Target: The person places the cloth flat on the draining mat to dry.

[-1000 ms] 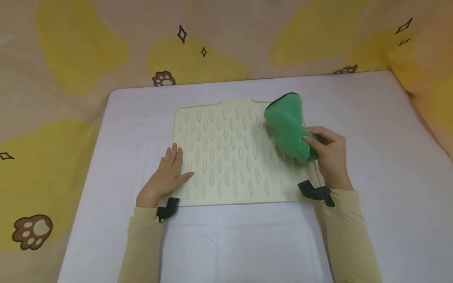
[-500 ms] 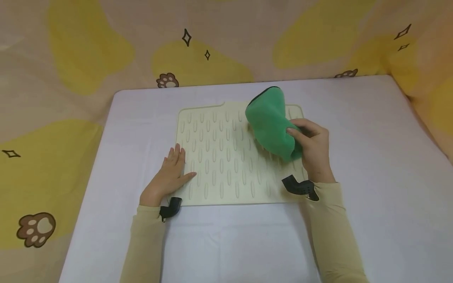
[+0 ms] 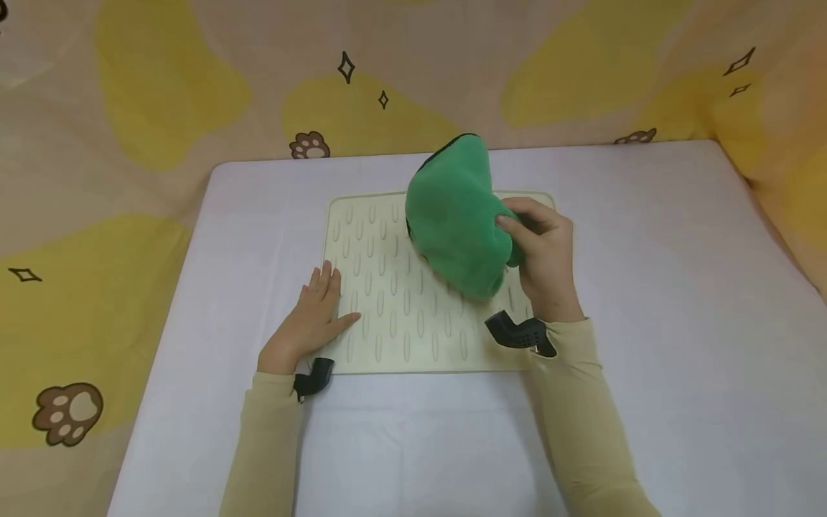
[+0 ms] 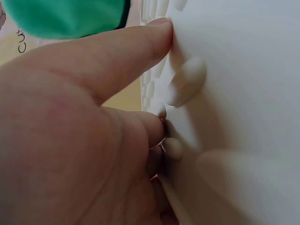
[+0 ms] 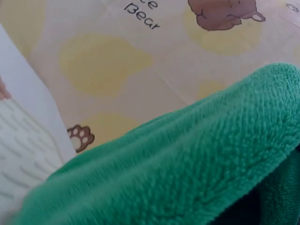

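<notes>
A cream mat point(image 3: 388, 316) with rows of raised oval ridges lies flat on the white table. My left hand point(image 3: 306, 316) rests on its left edge, fingers straight and thumb spread over the ridges; the left wrist view shows the thumb point(image 4: 136, 44) touching the mat's surface. Above the mat's right half, my right hand point(image 3: 545, 251) pinches a bunched green cloth point(image 3: 455, 215) with a dark edging between thumb and fingers. Fluffy folds of the cloth point(image 5: 187, 154) fill the lower part of the right wrist view, where the hand itself is hidden.
The white-covered table point(image 3: 659, 287) extends on all sides of the mat. Behind and to the left hangs a beige and yellow patterned fabric point(image 3: 413, 72) with paw prints. A black wrist camera point(image 3: 517, 332) sits on the right sleeve, another black camera point(image 3: 314, 377) on the left.
My right hand has moved left and slightly away from me, carrying the green cloth from the mat's right edge toward its middle. The left hand stays in place on the mat.
</notes>
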Demonstrator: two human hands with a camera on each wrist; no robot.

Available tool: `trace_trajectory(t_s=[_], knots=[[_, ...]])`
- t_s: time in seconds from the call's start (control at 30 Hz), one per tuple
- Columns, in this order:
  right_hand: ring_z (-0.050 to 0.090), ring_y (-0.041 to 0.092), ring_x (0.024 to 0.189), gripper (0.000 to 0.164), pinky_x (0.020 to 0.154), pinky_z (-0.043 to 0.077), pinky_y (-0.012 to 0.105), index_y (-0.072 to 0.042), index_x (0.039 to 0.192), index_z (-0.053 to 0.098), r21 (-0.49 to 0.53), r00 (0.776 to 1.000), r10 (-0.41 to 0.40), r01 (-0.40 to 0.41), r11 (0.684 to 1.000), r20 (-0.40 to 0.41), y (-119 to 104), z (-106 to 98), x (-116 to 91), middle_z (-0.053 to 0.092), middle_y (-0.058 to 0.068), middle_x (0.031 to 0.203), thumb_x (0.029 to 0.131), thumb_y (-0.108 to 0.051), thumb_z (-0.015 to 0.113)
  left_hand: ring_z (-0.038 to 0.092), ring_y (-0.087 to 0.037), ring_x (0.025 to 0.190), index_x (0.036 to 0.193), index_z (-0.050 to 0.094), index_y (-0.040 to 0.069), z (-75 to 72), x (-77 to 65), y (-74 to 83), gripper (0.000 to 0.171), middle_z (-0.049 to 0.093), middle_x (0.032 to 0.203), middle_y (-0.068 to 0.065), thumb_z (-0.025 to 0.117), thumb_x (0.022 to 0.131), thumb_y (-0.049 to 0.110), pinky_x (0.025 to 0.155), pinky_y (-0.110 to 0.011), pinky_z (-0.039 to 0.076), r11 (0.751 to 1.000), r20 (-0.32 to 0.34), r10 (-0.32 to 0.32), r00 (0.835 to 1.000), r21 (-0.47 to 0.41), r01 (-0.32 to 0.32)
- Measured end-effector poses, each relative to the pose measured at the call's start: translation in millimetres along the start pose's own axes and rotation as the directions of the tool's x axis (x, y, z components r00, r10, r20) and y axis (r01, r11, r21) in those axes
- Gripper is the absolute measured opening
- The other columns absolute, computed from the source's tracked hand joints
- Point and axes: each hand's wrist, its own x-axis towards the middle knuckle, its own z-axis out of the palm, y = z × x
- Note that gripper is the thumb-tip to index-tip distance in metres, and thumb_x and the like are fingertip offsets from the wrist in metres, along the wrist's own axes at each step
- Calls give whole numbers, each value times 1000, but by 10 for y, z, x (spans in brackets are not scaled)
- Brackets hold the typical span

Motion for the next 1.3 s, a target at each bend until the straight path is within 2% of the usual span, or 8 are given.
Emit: trace_trajectory(t_s=[0.17, 0.3, 0.43, 0.63, 0.93, 1.1, 1.2, 1.3], knots=[[63, 17, 80, 28, 67, 52, 25, -9, 84, 75, 50, 1000, -14, 13, 999, 20, -1, 138, 10, 69, 5, 88, 84, 15, 60, -14, -36, 140, 146, 3, -10, -1, -4, -2, 83, -13, 153, -22, 52, 96, 35, 112, -53, -1, 1000, -4, -2, 1000, -4, 2], [62, 15, 79, 30, 66, 52, 24, -13, 84, 74, 25, 999, 38, -39, 999, 19, 55, 154, -38, 69, 3, 86, 85, 13, 59, -14, -36, 140, 146, 2, -10, 5, 3, -15, 83, -13, 153, -22, 52, 97, 35, 111, -53, -1, 1000, -3, 2, 1000, 1, -2], [61, 15, 83, 29, 72, 51, 25, -16, 85, 74, -73, 995, 104, -104, 992, 0, 153, 62, -113, 68, 0, 87, 85, 10, 62, -14, -37, 140, 145, 3, -11, 10, 19, -9, 83, -13, 153, -23, 52, 96, 35, 111, -54, -1, 1000, -2, 10, 1000, 10, -10], [62, 15, 83, 18, 71, 51, 24, -13, 86, 74, -215, 991, 134, -136, 967, -26, 286, -112, -177, 69, -2, 88, 82, 4, 69, -15, -37, 139, 145, 2, -12, 2, 30, -5, 84, -14, 152, -23, 52, 96, 35, 111, -54, -1, 1000, 5, 11, 1000, 17, -11], [62, 14, 81, 11, 70, 50, 23, -6, 88, 73, -282, 987, 160, -158, 946, -17, 377, -286, -166, 69, -3, 86, 83, 2, 70, -6, -37, 141, 146, 11, -8, -151, -60, 108, 76, -3, 155, -21, 51, 97, 34, 112, -53, 2, 998, 38, -25, 999, -58, 27], [62, 14, 82, 9, 72, 50, 23, -1, 91, 72, -381, 985, 171, -153, 912, 12, 362, -374, -138, 68, -3, 87, 83, 1, 70, 17, -35, 140, 144, 30, -4, -274, -21, 262, 62, 23, 152, -19, 50, 98, 33, 112, -49, 16, 993, -51, 8, 999, -114, -14], [62, 13, 83, 13, 75, 50, 23, 5, 96, 69, -457, 976, 215, -172, 872, 42, 340, -455, -119, 67, -4, 87, 84, -1, 69, 45, -33, 126, 137, 45, -1, -283, 118, 361, 51, 46, 139, -18, 51, 98, 32, 103, -47, 35, 978, -143, 16, 990, -201, -45], [61, 13, 85, 19, 79, 49, 25, 9, 101, 66, -506, 951, 298, -216, 835, 86, 318, -553, -107, 68, -2, 89, 87, -5, 67, 59, -30, 107, 124, 58, 0, -238, 316, 449, 40, 61, 120, -16, 53, 98, 29, 90, -43, 47, 954, -216, -6, 976, -294, -60]])
